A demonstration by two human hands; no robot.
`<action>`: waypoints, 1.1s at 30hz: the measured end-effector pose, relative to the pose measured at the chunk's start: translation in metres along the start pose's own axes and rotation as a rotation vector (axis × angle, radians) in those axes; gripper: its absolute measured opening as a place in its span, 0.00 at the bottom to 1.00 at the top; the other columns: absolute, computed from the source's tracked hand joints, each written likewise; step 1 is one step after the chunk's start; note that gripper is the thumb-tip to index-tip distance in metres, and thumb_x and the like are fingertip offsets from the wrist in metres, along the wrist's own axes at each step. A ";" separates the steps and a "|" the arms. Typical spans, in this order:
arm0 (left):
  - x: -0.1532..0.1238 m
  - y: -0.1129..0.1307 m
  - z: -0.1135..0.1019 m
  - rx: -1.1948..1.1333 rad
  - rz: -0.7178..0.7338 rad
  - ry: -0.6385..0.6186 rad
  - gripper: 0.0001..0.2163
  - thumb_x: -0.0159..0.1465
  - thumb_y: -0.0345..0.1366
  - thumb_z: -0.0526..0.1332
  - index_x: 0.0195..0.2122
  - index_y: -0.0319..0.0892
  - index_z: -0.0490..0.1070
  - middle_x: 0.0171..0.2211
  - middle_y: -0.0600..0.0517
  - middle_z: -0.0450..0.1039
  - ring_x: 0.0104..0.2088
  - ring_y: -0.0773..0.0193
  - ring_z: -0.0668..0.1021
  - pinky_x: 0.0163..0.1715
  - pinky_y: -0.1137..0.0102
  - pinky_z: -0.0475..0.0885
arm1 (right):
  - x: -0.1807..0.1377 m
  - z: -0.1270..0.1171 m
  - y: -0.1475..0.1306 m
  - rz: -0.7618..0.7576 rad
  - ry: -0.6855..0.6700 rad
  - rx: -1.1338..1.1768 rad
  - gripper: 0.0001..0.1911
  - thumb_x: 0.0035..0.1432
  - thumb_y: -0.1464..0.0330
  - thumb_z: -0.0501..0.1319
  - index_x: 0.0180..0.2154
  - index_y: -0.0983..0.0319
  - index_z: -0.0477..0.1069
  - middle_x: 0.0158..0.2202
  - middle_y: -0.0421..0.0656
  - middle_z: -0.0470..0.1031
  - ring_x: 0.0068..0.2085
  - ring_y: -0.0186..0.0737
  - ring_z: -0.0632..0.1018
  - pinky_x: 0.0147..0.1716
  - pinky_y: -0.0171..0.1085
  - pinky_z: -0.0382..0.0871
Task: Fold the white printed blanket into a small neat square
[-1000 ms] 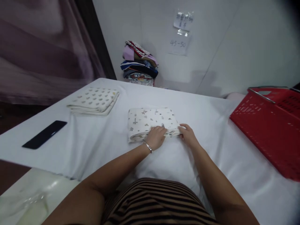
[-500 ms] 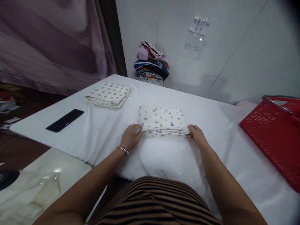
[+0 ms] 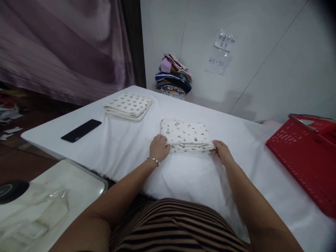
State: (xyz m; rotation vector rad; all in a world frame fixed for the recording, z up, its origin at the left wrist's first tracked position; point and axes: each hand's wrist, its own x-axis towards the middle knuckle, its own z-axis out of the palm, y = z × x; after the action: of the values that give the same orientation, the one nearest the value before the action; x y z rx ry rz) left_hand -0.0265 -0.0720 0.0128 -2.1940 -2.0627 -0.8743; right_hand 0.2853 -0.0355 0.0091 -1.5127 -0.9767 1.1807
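A white cloth (image 3: 187, 132) with small grey and brown prints lies folded in a rectangle, its layered edge facing me. My left hand (image 3: 159, 147), with a bracelet at the wrist, is closed at the near left corner; its fingertips are partly hidden against the layers. At the near right corner my right hand (image 3: 222, 151) pinches the cloth between thumb and fingers. A second folded cloth (image 3: 128, 105), off-white with grey-green shapes, sits farther left, apart from both hands.
A white sheet covers the table (image 3: 123, 147). On its left lies a dark phone (image 3: 82, 130); on its right stands a red basket (image 3: 301, 157) with a metal handle. Folded clothes (image 3: 173, 77) are stacked by the wall. A pale stool (image 3: 78, 182) stands at lower left.
My left hand has shifted slightly forward along the cloth's left side, its fingers bunched closer against the corner. My right hand stays at its corner. The view has turned a little left.
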 end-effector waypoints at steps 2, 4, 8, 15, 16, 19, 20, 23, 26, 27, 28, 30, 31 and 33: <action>0.001 0.004 0.000 0.063 0.036 -0.002 0.08 0.54 0.30 0.57 0.36 0.42 0.66 0.39 0.46 0.67 0.41 0.55 0.69 0.40 0.62 0.66 | -0.001 0.001 -0.001 -0.003 0.005 0.007 0.13 0.49 0.62 0.61 0.36 0.62 0.66 0.16 0.35 0.67 0.14 0.27 0.63 0.11 0.27 0.49; 0.002 0.007 -0.001 0.123 0.096 -0.008 0.08 0.54 0.28 0.56 0.36 0.41 0.66 0.39 0.46 0.67 0.41 0.55 0.68 0.40 0.62 0.65 | -0.001 0.001 -0.003 -0.005 0.003 0.014 0.12 0.50 0.62 0.61 0.36 0.62 0.66 0.16 0.35 0.67 0.14 0.27 0.63 0.11 0.26 0.49; 0.007 0.013 -0.004 0.206 0.201 -0.058 0.08 0.56 0.27 0.54 0.36 0.41 0.67 0.40 0.45 0.68 0.42 0.53 0.69 0.40 0.60 0.63 | -0.001 0.001 -0.006 0.009 -0.012 -0.024 0.11 0.51 0.63 0.60 0.36 0.62 0.66 0.16 0.36 0.67 0.14 0.27 0.62 0.11 0.26 0.48; 0.016 -0.002 -0.014 0.151 0.095 -0.113 0.08 0.57 0.28 0.53 0.36 0.43 0.67 0.40 0.46 0.69 0.44 0.55 0.69 0.39 0.63 0.65 | -0.002 0.004 -0.005 -0.004 0.038 -0.159 0.16 0.47 0.63 0.62 0.39 0.61 0.66 0.16 0.35 0.66 0.14 0.27 0.62 0.13 0.27 0.52; 0.015 -0.006 -0.014 0.114 0.038 -0.125 0.08 0.57 0.29 0.53 0.36 0.44 0.67 0.40 0.47 0.69 0.44 0.56 0.70 0.38 0.64 0.65 | -0.002 0.005 -0.003 -0.015 0.045 -0.173 0.16 0.46 0.63 0.62 0.39 0.61 0.66 0.16 0.34 0.66 0.15 0.27 0.62 0.13 0.27 0.53; 0.010 -0.016 -0.011 -0.001 -0.153 -0.203 0.06 0.57 0.33 0.53 0.35 0.45 0.66 0.41 0.50 0.68 0.39 0.60 0.72 0.34 0.67 0.67 | 0.000 0.007 0.004 -0.055 0.051 -0.195 0.17 0.44 0.63 0.62 0.38 0.61 0.66 0.16 0.33 0.64 0.15 0.27 0.61 0.14 0.27 0.54; 0.009 -0.019 -0.011 -0.032 -0.199 -0.220 0.06 0.57 0.34 0.54 0.35 0.44 0.66 0.41 0.50 0.68 0.38 0.60 0.73 0.34 0.67 0.67 | 0.001 0.007 0.005 -0.074 0.044 -0.204 0.18 0.44 0.62 0.62 0.38 0.60 0.66 0.17 0.32 0.64 0.15 0.27 0.62 0.14 0.28 0.54; 0.012 -0.019 -0.012 -0.109 -0.229 -0.203 0.05 0.55 0.35 0.56 0.33 0.43 0.65 0.38 0.51 0.69 0.39 0.60 0.73 0.37 0.67 0.67 | 0.004 0.006 0.003 -0.124 0.019 -0.239 0.19 0.43 0.61 0.62 0.39 0.60 0.66 0.18 0.33 0.65 0.17 0.28 0.63 0.15 0.28 0.56; 0.021 -0.014 -0.018 -0.150 -0.175 -0.101 0.05 0.54 0.33 0.56 0.33 0.43 0.65 0.38 0.51 0.69 0.37 0.62 0.73 0.38 0.68 0.67 | 0.008 0.006 -0.005 -0.180 0.036 -0.229 0.19 0.43 0.60 0.61 0.38 0.60 0.65 0.18 0.32 0.64 0.17 0.28 0.63 0.15 0.28 0.55; 0.023 -0.013 -0.020 -0.144 -0.148 -0.055 0.05 0.55 0.32 0.55 0.34 0.43 0.65 0.38 0.50 0.69 0.37 0.62 0.73 0.37 0.68 0.67 | 0.010 0.006 -0.007 -0.206 0.051 -0.216 0.19 0.44 0.60 0.61 0.38 0.60 0.64 0.18 0.32 0.64 0.17 0.28 0.63 0.15 0.27 0.55; 0.024 -0.012 -0.020 -0.128 -0.119 -0.022 0.05 0.56 0.32 0.55 0.35 0.43 0.65 0.40 0.50 0.68 0.36 0.62 0.73 0.37 0.68 0.67 | 0.011 0.007 -0.009 -0.229 0.068 -0.208 0.18 0.44 0.60 0.61 0.38 0.60 0.64 0.17 0.32 0.63 0.17 0.28 0.63 0.15 0.27 0.55; 0.023 -0.012 -0.019 -0.074 -0.078 -0.036 0.06 0.57 0.31 0.54 0.36 0.43 0.64 0.41 0.49 0.67 0.36 0.63 0.74 0.35 0.68 0.67 | 0.012 0.008 -0.007 -0.235 0.081 -0.237 0.16 0.45 0.60 0.60 0.35 0.60 0.63 0.16 0.31 0.62 0.17 0.28 0.63 0.15 0.27 0.54; 0.020 -0.013 -0.016 -0.049 -0.072 -0.079 0.06 0.57 0.31 0.54 0.36 0.44 0.64 0.41 0.49 0.67 0.35 0.63 0.74 0.33 0.68 0.67 | 0.012 0.007 -0.005 -0.218 0.077 -0.268 0.14 0.44 0.60 0.61 0.34 0.59 0.63 0.16 0.31 0.61 0.16 0.28 0.62 0.15 0.27 0.54; 0.013 -0.017 -0.011 -0.019 -0.079 -0.177 0.04 0.57 0.32 0.55 0.35 0.44 0.64 0.40 0.50 0.68 0.34 0.63 0.73 0.31 0.69 0.67 | 0.012 0.007 0.002 -0.177 0.062 -0.329 0.13 0.44 0.61 0.61 0.31 0.59 0.62 0.15 0.31 0.61 0.16 0.28 0.61 0.15 0.27 0.52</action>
State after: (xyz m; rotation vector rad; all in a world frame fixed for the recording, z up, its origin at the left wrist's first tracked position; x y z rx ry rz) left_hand -0.0470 -0.0616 0.0211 -2.2904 -2.2413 -0.7321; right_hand 0.2813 -0.0235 0.0045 -1.6658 -1.2812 0.8729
